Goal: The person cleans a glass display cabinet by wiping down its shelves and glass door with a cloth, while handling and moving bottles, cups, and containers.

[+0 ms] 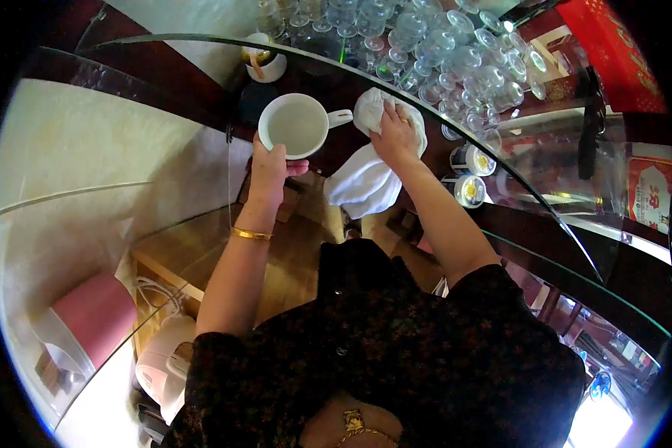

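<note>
Two hands, one mug, one cloth, one bracelet and two round tubs show.

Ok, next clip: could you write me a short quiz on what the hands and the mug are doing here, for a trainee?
1. Pick one. The left hand holds:
a) a plate
b) a mug
c) a spoon
2. True or false? The right hand is on a white cloth, with many clear glasses beyond it.
3. Fill in the missing word. The mug's handle points towards the ____ hand.

Key: 1 b; 2 true; 3 right
</note>
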`<move>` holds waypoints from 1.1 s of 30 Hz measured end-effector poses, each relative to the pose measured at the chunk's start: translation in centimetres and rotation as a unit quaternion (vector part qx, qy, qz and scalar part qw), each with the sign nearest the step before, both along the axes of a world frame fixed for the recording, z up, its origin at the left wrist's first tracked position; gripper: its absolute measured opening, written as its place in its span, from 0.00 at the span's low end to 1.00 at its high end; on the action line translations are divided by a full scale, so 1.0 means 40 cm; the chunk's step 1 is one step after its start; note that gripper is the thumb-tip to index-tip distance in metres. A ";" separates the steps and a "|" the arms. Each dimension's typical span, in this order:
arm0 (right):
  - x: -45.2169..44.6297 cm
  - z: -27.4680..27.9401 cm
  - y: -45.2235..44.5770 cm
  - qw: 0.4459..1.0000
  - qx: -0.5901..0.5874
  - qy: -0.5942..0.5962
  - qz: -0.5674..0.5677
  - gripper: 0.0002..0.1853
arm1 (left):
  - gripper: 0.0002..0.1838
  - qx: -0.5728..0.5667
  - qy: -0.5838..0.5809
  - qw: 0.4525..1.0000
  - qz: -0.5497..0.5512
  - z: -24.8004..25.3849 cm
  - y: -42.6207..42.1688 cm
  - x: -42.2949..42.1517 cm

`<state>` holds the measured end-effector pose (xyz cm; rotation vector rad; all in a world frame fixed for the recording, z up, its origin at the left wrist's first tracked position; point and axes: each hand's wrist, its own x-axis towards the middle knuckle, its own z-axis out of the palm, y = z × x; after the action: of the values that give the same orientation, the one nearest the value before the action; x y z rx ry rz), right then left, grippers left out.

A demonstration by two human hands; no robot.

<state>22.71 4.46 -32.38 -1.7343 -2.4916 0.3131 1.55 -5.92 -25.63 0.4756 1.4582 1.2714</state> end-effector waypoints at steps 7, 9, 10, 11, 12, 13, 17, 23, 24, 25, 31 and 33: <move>0.037 -0.024 0.016 0.997 -0.056 0.007 -0.059 0.32 | 0.26 -0.002 0.004 1.000 -0.008 -0.018 0.003 -0.008; 0.056 -0.001 0.016 0.996 -0.067 -0.011 -0.063 0.32 | 0.26 -0.008 0.006 1.000 -0.008 -0.020 0.007 -0.010; 0.059 0.023 0.014 0.994 -0.079 -0.028 -0.067 0.33 | 0.26 -0.014 0.008 1.000 -0.008 -0.021 0.008 -0.010; 0.060 0.035 0.014 0.997 -0.052 -0.017 -0.047 0.33 | 0.26 -0.015 0.007 1.000 -0.008 -0.022 0.011 -0.011; 0.058 0.038 0.014 0.997 -0.053 -0.017 -0.047 0.33 | 0.26 -0.022 0.007 1.000 -0.014 -0.022 0.016 -0.013; 0.055 0.039 0.015 0.997 -0.051 0.002 -0.056 0.33 | 0.26 -0.029 0.008 0.999 -0.022 -0.023 0.020 -0.014; 0.086 -0.048 -0.019 0.996 0.021 0.057 -0.062 0.34 | 0.26 -0.044 0.016 0.999 -0.018 -0.023 0.028 -0.011; 0.121 -0.017 -0.174 0.996 -0.053 0.066 -0.021 0.37 | 0.26 -0.053 0.014 0.998 -0.016 -0.024 0.031 -0.012; 0.129 -0.029 -0.163 0.996 -0.054 0.066 -0.022 0.37 | 0.26 -0.047 0.014 0.999 -0.023 -0.026 0.030 -0.014; 0.135 -0.048 -0.139 0.997 -0.039 0.068 -0.013 0.37 | 0.26 -0.041 0.015 0.999 -0.031 -0.027 0.030 -0.016; 0.106 -0.037 -0.039 0.992 -0.014 0.088 -0.085 0.35 | 0.25 -0.049 0.013 0.998 -0.028 -0.022 0.033 -0.015; 0.105 -0.012 -0.076 0.991 -0.055 0.072 -0.100 0.35 | 0.25 -0.054 0.016 0.998 -0.031 -0.020 0.037 -0.015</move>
<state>26.93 1.43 -32.85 -1.9082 -2.2181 0.5473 0.95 -4.46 -26.45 0.4663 1.5187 1.1355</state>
